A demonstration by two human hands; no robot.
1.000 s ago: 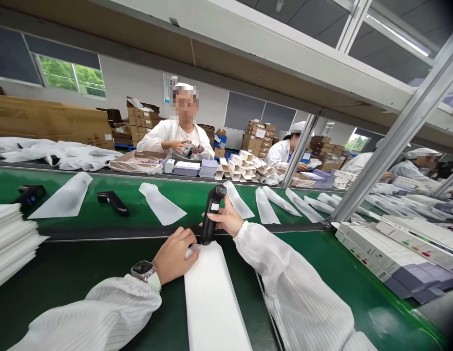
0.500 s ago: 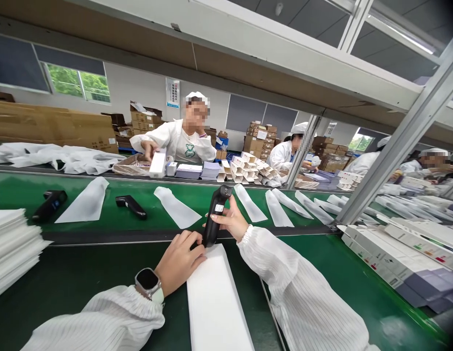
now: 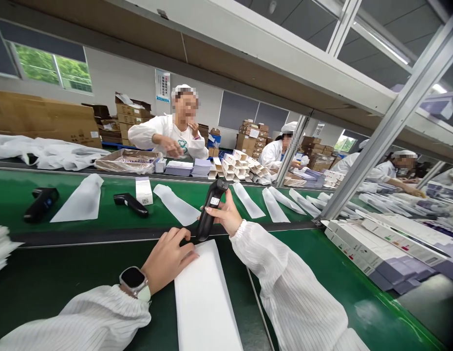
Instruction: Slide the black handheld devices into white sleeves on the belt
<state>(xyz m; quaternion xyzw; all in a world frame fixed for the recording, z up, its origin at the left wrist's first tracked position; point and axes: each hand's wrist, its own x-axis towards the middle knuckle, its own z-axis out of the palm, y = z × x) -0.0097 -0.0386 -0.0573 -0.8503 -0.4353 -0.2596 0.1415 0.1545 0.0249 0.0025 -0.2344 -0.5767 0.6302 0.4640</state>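
In my right hand (image 3: 228, 214) is a black angled handheld device (image 3: 208, 209) with a small white label, its head up and its lower end tilted towards me. That lower end hangs just above the top edge of a stack of flat white sleeves (image 3: 204, 297) lying lengthwise before me. My left hand (image 3: 170, 258), wearing a watch, is closed at the sleeves' top left corner, thumb and bent fingers at the edge. The fingertips' exact grip is partly hidden.
Across the green belt (image 3: 113, 224) lie two more black devices (image 3: 130, 204), a small white box (image 3: 143, 190) and several translucent sleeves (image 3: 175, 202). A co-worker (image 3: 175, 131) sits opposite. Flat cartons (image 3: 372, 248) lie at right, beside a slanting metal post (image 3: 387, 122); white sheets (image 3: 3, 248) stand at left.
The co-worker opposite has let go of a white box, which now stands on the belt. My right hand holds the black device slightly more tilted. The view has shifted a little to the right.
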